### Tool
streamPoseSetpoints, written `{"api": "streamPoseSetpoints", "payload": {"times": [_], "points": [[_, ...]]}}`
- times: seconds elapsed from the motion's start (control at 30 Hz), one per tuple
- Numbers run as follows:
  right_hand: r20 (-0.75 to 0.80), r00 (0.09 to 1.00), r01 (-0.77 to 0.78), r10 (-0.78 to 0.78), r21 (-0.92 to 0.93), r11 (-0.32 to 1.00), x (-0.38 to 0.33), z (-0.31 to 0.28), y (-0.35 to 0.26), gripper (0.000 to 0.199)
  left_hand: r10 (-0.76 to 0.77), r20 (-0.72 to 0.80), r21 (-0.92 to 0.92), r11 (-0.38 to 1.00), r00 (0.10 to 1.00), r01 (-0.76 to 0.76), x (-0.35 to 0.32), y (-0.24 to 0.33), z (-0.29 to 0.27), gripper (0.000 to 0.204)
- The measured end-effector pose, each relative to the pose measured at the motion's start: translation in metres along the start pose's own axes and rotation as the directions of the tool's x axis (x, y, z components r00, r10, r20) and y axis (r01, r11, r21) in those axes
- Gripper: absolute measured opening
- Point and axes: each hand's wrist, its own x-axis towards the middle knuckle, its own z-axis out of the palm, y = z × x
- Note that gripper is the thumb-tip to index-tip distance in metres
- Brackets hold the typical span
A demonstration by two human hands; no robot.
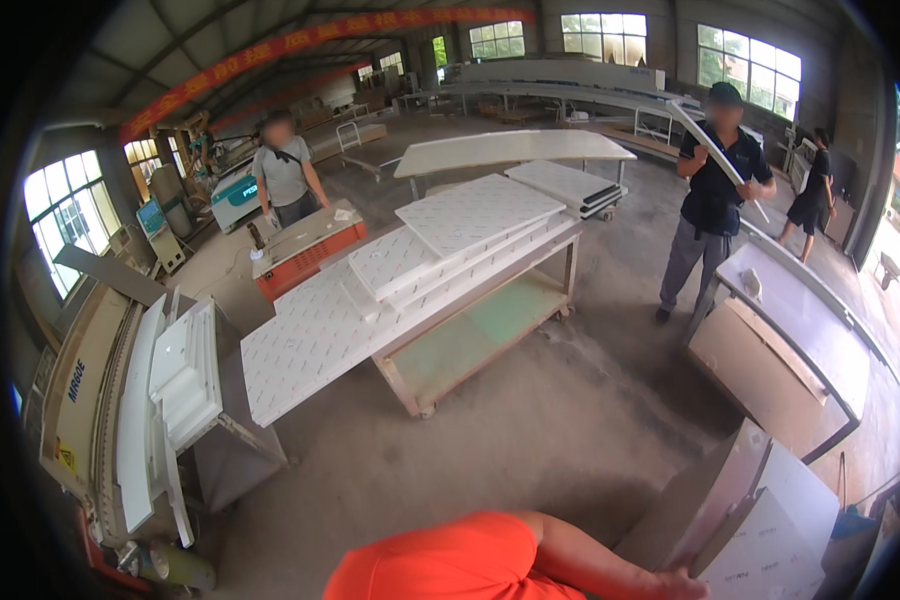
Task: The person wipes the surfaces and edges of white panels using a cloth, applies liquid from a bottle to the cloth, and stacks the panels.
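Right hand [682, 584] rests flat, fingers spread, on upright white board [770, 520] at lower right; orange sleeve [440, 568] below. Left hand out of view. Long cart [470, 340] stacked with white panels [410, 265] stands ahead on concrete floor [530, 440].

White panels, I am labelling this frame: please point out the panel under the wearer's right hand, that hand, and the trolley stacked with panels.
white panel [770, 545], head view, its face.
right hand [682, 585], head view, its back.
trolley [470, 345], head view, lower shelf.
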Motion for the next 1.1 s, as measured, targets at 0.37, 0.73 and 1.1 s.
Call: {"api": "streamPoseSetpoints", "payload": {"times": [0.37, 0.73, 1.1], "points": [[0.064, 0.998, -0.014, 0.013, 0.027, 1.0, 0.016, 0.0, -0.019, 0.04, -0.012, -0.024, -0.009, 1.0, 1.0, 0.012, -0.01, 0.004, 0.001, 0.117], [0.101, 0.827, -0.556, 0.553, 0.3, 0.775, 0.018, -0.01, -0.078, 0.054, -0.072, -0.167, 0.001, 0.997, 0.983, 0.073, -0.019, 0.011, 0.003, 0.119], [-0.008, 0.844, -0.508, 0.537, 0.311, 0.803, 0.028, 0.019, 0.0, 0.053, 0.009, 0.038, 0.008, 1.0, 0.999, -0.009, 0.014, -0.027, -0.033, 0.096]]}}
